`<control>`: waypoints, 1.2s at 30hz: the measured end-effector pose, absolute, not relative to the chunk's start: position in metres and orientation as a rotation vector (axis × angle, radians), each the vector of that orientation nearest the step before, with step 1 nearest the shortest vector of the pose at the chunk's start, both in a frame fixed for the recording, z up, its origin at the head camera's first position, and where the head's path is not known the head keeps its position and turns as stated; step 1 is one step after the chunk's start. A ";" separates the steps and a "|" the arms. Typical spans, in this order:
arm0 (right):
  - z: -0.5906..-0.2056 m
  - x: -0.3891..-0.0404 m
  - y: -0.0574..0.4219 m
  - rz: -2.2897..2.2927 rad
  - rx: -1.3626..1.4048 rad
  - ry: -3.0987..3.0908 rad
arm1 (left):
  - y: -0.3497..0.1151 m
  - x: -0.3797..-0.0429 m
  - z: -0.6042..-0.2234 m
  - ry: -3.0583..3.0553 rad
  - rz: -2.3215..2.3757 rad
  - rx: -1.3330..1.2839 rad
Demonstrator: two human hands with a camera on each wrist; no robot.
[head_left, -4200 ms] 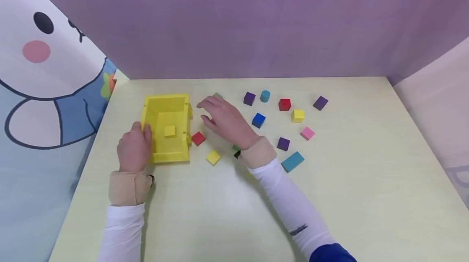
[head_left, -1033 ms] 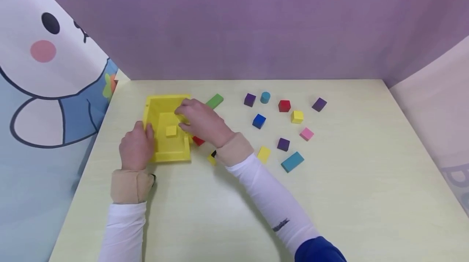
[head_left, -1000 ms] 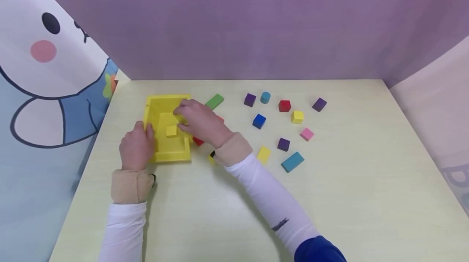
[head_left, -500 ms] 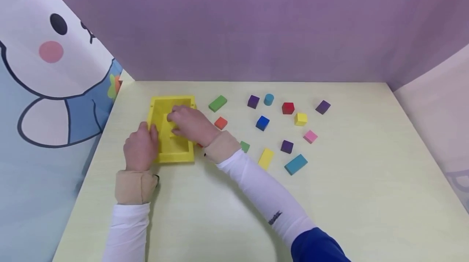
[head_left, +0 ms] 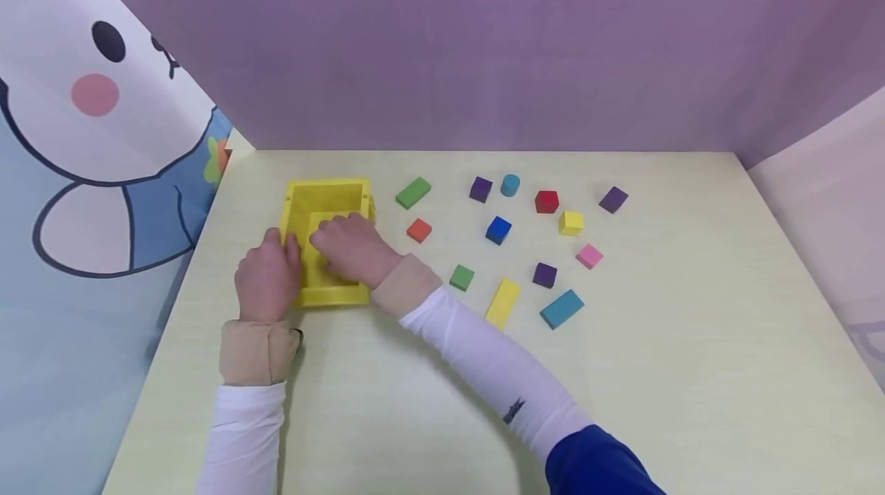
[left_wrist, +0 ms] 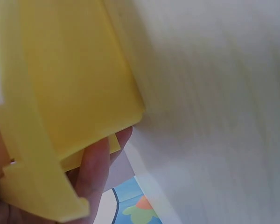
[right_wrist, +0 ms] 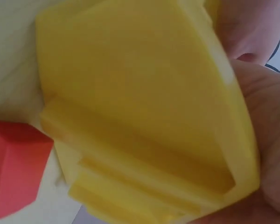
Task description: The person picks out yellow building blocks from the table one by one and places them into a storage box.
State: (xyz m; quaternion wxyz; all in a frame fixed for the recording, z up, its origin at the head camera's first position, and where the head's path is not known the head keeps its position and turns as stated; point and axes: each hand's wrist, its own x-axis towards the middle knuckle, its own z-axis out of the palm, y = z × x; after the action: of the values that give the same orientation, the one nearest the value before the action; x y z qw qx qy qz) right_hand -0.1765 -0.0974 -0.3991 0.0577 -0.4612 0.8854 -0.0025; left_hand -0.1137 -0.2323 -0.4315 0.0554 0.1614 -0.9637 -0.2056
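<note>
A yellow plastic bin (head_left: pixel 333 296) stands at the left of the table. My left hand (head_left: pixel 268 280) grips its left wall; in the left wrist view, fingers (left_wrist: pixel 94 163) curl around the wall of the bin. The right hand (head_left: pixel 354 247) reaches over the bin's right side, with its fingers down inside. Its fingertips are hidden, so whether they hold anything does not show. The yellow cube seen earlier in the bin is out of sight behind this hand. In the right wrist view, a red block (right_wrist: pixel 18 163) lies beside the bin's outer wall.
Right of the bin lie scattered blocks: a green bar (head_left: pixel 413 193), an orange-red block (head_left: pixel 419 230), a green block (head_left: pixel 462 277), a yellow bar (head_left: pixel 502 303), a teal bar (head_left: pixel 562 309), a blue cube (head_left: pixel 498 230) and several others. A purple wall (head_left: pixel 484 49) closes the back.
My right hand has moved left and down from the table beside the bin into it, covering the yellow cube. The left hand keeps its grip on the bin. The head view has shifted slightly.
</note>
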 end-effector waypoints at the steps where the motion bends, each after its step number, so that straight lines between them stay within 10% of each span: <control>1: -0.400 -0.176 -0.098 0.002 -1.397 2.688 | -0.232 -0.114 -0.431 -2.925 -0.625 0.490; 36: -0.389 -0.171 -0.076 -0.033 -1.646 2.786 | -0.235 -0.115 -0.431 -2.962 -0.619 0.495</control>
State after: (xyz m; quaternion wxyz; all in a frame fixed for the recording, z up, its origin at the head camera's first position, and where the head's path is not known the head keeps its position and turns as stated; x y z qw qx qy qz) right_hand -0.1711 -0.0759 -0.3890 -0.0472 -0.5080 0.8600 -0.0103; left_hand -0.1145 -0.2346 -0.4308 0.0378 0.1614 -0.9653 -0.2017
